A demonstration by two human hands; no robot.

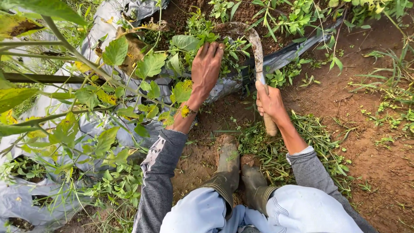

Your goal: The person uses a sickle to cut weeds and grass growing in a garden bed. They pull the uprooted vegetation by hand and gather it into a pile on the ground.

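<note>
Over the plastic-covered bed [108,26], the left hand [206,64] clamps a tuft of weeds [194,41]. Just right of it, the right hand [268,101] grips a sickle [257,51], blade arching up and leftward behind the tuft.

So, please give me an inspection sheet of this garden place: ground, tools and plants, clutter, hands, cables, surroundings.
Surface: bare brown soil, with grey plastic sheet over the bed.
Job's things: curved sickle, blade in the weeds.
Clutter: cut grass lying on the soil beside the boots.
Hands: left hand grips the weeds; right hand is closed on the sickle handle.
Cables: nothing seen.
Surroundings: leafy plants at the left, a dark pipe behind them.
</note>
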